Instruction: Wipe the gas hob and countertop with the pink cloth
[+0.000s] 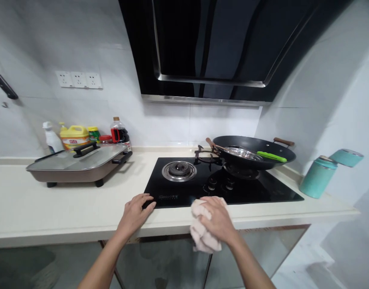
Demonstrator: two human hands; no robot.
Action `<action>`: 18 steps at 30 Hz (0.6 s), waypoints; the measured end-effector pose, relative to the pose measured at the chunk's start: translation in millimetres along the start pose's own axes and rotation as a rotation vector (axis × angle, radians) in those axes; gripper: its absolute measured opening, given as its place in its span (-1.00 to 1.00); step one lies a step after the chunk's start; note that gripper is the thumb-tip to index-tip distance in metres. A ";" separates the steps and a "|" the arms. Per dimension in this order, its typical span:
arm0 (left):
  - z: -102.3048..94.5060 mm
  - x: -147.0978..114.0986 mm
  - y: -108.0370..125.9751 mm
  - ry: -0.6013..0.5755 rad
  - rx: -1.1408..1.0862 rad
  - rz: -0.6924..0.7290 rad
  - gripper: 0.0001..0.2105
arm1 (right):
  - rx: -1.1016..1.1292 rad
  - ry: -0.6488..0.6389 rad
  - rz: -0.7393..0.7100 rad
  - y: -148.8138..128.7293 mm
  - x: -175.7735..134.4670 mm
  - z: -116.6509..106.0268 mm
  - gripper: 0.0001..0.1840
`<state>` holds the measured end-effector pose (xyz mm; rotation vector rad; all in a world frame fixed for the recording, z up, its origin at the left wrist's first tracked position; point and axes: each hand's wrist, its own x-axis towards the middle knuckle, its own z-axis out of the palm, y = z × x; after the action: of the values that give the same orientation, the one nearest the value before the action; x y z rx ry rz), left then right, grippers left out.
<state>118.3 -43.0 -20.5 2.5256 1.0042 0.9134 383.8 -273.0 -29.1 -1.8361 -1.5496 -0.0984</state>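
A pale pink cloth [202, 237] is bunched under my right hand [216, 216], whose fingers close over it at the front edge of the black gas stove [178, 196]. Part of the cloth hangs down past the counter's edge. My left hand [138, 212] rests with its fingers apart on the stove's front left corner and the counter beside it; it holds nothing. Beyond my hands lie the bare left burner [179, 171] and two control knobs [212, 184]. The removed pan support [207, 155] sits at the back of the stove.
A black wok [250, 141] with a green-handled utensil [271, 156] stands on the right burner. To its right is a teal canister [318, 176]. An electric pan [79, 170] with a glass lid and several bottles stand left. The range hood [208, 48] overhangs the stove.
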 end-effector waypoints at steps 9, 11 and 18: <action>1.5 3.7 -3.9 0.008 0.008 -0.002 -0.60 | -0.251 0.206 0.498 183.4 -40.6 -117.7 -0.35; 1.8 3.8 -4.6 0.007 0.012 -0.003 -0.59 | -0.376 0.221 0.675 212.4 -48.1 -142.1 -0.29; 6.6 4.0 -7.0 0.049 0.040 0.027 -0.61 | -0.660 0.303 1.038 244.8 -74.2 -182.9 -0.21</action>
<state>121.2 -35.3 -26.9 2.5674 1.0152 0.9773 649.1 -441.2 -44.8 -2.7532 -0.2166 -0.4038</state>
